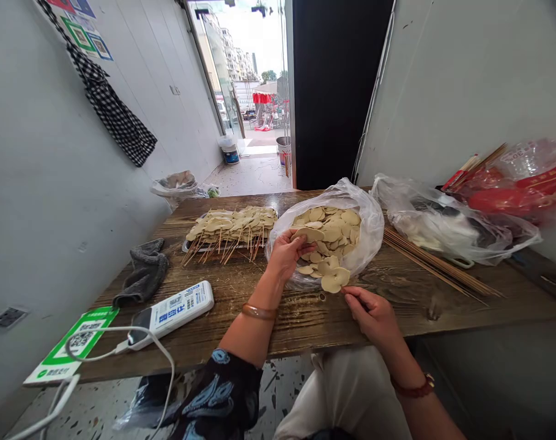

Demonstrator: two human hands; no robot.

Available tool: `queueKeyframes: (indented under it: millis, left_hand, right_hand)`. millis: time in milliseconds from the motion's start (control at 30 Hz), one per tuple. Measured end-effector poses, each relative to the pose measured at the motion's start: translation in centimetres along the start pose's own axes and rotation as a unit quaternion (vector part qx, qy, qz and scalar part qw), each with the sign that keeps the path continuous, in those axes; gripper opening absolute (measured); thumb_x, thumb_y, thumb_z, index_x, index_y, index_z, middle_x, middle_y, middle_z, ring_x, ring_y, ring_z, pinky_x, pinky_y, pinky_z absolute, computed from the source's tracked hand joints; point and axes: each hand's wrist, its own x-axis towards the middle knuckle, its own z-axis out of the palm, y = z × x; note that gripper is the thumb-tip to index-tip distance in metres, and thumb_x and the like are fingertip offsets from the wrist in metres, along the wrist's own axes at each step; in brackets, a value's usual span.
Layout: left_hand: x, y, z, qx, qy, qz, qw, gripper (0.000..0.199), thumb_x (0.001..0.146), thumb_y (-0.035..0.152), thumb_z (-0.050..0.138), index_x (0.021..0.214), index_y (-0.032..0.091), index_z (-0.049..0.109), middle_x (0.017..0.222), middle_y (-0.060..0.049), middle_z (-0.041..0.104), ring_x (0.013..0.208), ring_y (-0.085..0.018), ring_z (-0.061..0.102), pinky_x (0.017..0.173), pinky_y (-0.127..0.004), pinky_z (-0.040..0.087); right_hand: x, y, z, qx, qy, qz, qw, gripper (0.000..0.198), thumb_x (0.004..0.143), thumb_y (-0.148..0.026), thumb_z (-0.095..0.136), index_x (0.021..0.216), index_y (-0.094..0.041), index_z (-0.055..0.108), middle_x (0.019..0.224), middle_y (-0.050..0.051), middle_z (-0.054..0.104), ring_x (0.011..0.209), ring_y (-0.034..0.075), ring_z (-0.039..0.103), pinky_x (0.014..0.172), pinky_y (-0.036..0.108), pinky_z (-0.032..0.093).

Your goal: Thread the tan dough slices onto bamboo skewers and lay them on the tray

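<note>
My left hand is closed around a pale, thin round slice over the open plastic bag. The bag is filled with loose slices of the same kind. At the bag's near edge, my right hand pinches the end of a skewer, most of which is hidden by the slices threaded on it. To the left, a metal tray bears a pile of finished skewers, their bare stick ends pointing toward me.
Bare bamboo sticks lie right of the bag, near another plastic bag and red packaging. On the left are a dark cloth, a white payment device with a cable, and a green QR card.
</note>
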Motion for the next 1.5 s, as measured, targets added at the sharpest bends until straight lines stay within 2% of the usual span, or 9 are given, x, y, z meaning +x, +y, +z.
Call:
queueKeyframes:
  millis: [200,367,633,833,1000,1200,1333,1500]
  left_hand:
    - [-0.8,0.1,0.7,-0.005,-0.006,0.019,1.000,0.038,0.062,0.025,0.081,0.084,0.014,0.052,0.079,-0.002,0.068,0.073,-0.017,0.071,0.065,-0.025,0.056]
    - [-1.3,0.3,1.0,0.001,-0.003,0.029,1.000,0.041,0.060,0.026,0.083,0.084,0.014,0.052,0.079,-0.002,0.068,0.076,-0.018,0.071,0.068,-0.025,0.056]
    - [-1.2,-0.1,1.0,0.039,-0.001,0.058,0.998,0.035,0.061,0.028,0.081,0.080,0.014,0.055,0.078,-0.002,0.068,0.075,-0.016,0.070,0.072,-0.027,0.055]
    - [-1.0,-0.8,1.0,0.107,0.004,0.093,0.990,0.028,0.065,0.029,0.077,0.077,0.013,0.057,0.073,-0.001,0.067,0.073,-0.016,0.069,0.072,-0.029,0.055]
    - [-1.4,-0.9,1.6,0.103,-0.013,0.068,0.992,0.028,0.065,0.027,0.077,0.076,0.014,0.055,0.072,-0.001,0.067,0.074,-0.017,0.070,0.072,-0.028,0.056]
    - [-1.7,-0.7,1.5,0.029,-0.031,-0.014,0.999,0.037,0.062,0.028,0.080,0.084,0.015,0.053,0.077,-0.003,0.069,0.071,-0.017,0.070,0.065,-0.026,0.055]
    - [-1.5,-0.3,1.2,0.031,-0.016,-0.023,0.999,0.043,0.058,0.031,0.082,0.089,0.014,0.059,0.076,-0.001,0.066,0.062,-0.014,0.067,0.055,-0.023,0.053]
    - [-1.4,-0.2,1.1,0.038,0.002,-0.027,0.999,0.040,0.056,0.037,0.083,0.078,0.013,0.061,0.065,0.001,0.062,0.054,-0.011,0.062,0.050,-0.022,0.050]
  right_hand:
    - [0.0,-0.4,0.0,-0.018,0.000,-0.002,1.000,0.032,0.089,-0.040,0.050,0.093,-0.019,0.074,0.063,0.002,0.065,0.061,0.017,0.062,0.060,0.026,0.049]
    - [0.2,-0.8,-0.1,-0.030,0.004,-0.010,0.999,0.031,0.089,-0.037,0.049,0.093,-0.018,0.074,0.067,0.003,0.067,0.065,0.018,0.064,0.066,0.027,0.050]
    - [0.2,-0.5,0.1,-0.045,0.009,-0.020,0.999,0.030,0.089,-0.036,0.050,0.093,-0.019,0.074,0.065,0.003,0.067,0.063,0.018,0.065,0.066,0.027,0.051]
    - [0.2,-0.5,0.2,-0.045,0.019,-0.023,0.999,0.029,0.089,-0.035,0.050,0.094,-0.019,0.074,0.083,0.005,0.074,0.073,0.019,0.069,0.069,0.027,0.052]
    - [0.2,-0.3,0.3,-0.048,0.029,-0.017,0.998,0.029,0.089,-0.035,0.050,0.094,-0.019,0.074,0.087,0.006,0.075,0.076,0.020,0.070,0.070,0.028,0.053]
    - [0.0,-0.3,0.2,-0.042,0.030,-0.021,0.998,0.030,0.089,-0.035,0.050,0.095,-0.018,0.074,0.089,0.007,0.076,0.077,0.020,0.070,0.070,0.029,0.054]
    - [0.0,-0.2,0.2,-0.047,0.024,-0.021,0.998,0.029,0.089,-0.035,0.051,0.096,-0.019,0.074,0.090,0.006,0.076,0.078,0.020,0.071,0.071,0.029,0.054]
    - [0.0,-0.1,0.2,-0.040,0.025,-0.036,0.998,0.027,0.089,-0.034,0.052,0.095,-0.020,0.075,0.094,0.007,0.076,0.083,0.021,0.072,0.075,0.031,0.055]
